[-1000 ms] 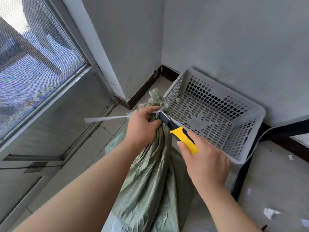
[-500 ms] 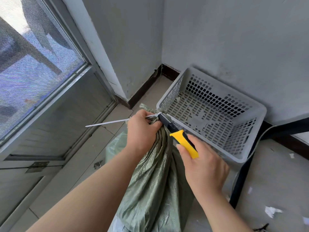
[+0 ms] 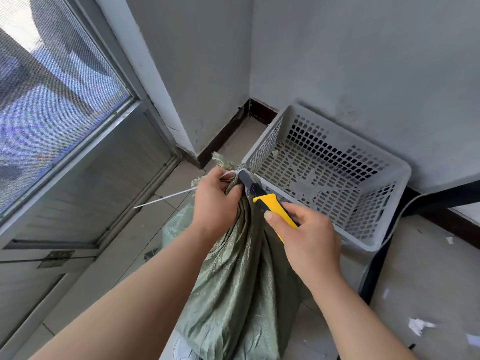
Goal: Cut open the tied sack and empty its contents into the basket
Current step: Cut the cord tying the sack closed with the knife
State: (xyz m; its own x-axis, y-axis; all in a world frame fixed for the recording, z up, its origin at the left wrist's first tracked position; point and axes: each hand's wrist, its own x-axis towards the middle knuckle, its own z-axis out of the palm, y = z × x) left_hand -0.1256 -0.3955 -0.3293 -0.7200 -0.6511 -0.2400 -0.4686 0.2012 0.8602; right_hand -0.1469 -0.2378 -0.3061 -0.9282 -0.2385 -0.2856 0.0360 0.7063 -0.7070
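1. I see the sack (image 3: 241, 287), the biggest thing here: green woven plastic, creased and shiny, standing on the pale tiled floor (image 3: 145, 229) in the corner, its neck gathered tight at the top.
2. Just right of the neck sits the basket (image 3: 389, 165), a grey rectangular plastic crate with perforated walls and base. It holds only a few flat scraps on its bottom; the near-left corner touches, or almost touches, the sack's neck.
3. My left hand (image 3: 217, 203) is closed around the bunched neck, fingers curled on the fabric just below the tie.
4. My right hand (image 3: 309, 242) is wrapped firmly around the utility knife (image 3: 267, 206), yellow-and-black handle, thumb lying along its side.
5. The knife's dark front end points up-left and meets the tie at the top of the neck, right beside my left fingertips.
6. The tie is a thin white cable tie (image 3: 166, 200); its long stiff tail sticks out leftward past my left hand.
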